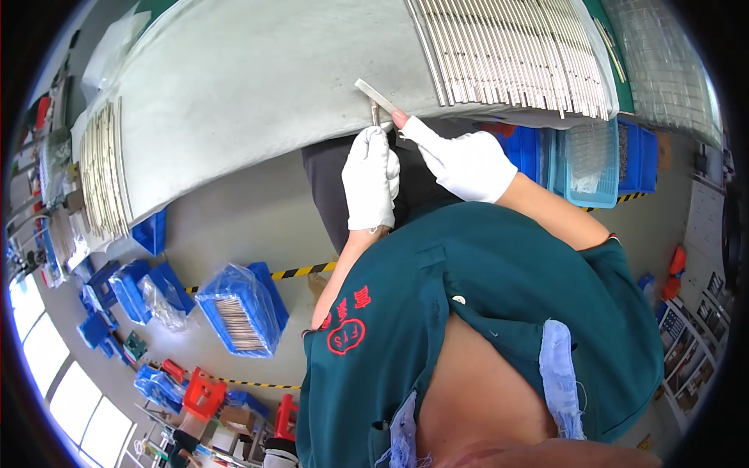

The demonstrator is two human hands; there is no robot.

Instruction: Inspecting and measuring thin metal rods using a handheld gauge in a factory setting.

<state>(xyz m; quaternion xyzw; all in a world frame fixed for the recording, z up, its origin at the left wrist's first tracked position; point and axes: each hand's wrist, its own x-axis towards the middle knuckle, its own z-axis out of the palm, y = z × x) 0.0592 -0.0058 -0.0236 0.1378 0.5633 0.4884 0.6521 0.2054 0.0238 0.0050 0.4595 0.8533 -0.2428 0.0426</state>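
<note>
My left hand (370,178), in a white glove, is closed around a thin metal rod (375,116), whose short upper end sticks out past the fingers. My right hand (472,165), also gloved but with a bare fingertip showing, grips a flat, pale grey bar (373,93). The bar lies slantwise across the end of the rod, and the two appear to touch. Both hands are at the near edge of the cloth-covered table (265,86). The rest of the rod is hidden by my left hand.
A long row of metal rods (511,58) lies on the table at the right, and a smaller row (105,171) at the left. Blue bins (640,160) and a light-blue basket (591,195) stand below right. A plastic-lined blue bin (243,308) is on the floor at the left.
</note>
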